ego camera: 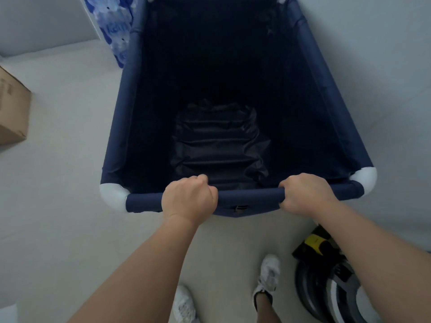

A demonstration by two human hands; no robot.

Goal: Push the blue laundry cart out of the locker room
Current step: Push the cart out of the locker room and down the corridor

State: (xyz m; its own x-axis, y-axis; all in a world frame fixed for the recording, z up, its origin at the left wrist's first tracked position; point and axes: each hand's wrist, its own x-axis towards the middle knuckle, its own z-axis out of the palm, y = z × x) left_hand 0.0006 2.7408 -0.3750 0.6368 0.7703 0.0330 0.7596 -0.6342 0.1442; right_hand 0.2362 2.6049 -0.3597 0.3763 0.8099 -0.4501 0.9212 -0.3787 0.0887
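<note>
The blue laundry cart [130,117] fills the middle of the head view, a deep navy fabric bin on a frame with white corner joints. Its inside is dark, with only crumpled dark fabric at the bottom. My left hand [189,199] is wrapped around the near rim bar, left of centre. My right hand [303,194] grips the same bar further right. Both arms reach forward from the bottom of the view. My white shoes show on the floor below the bar.
A cardboard box [12,113] stands on the pale floor at the left. A blue-and-white patterned cloth [116,26] hangs beside the cart's far left corner. A black, grey and yellow machine [326,280] sits by my right foot. A pale wall [384,89] runs along the right.
</note>
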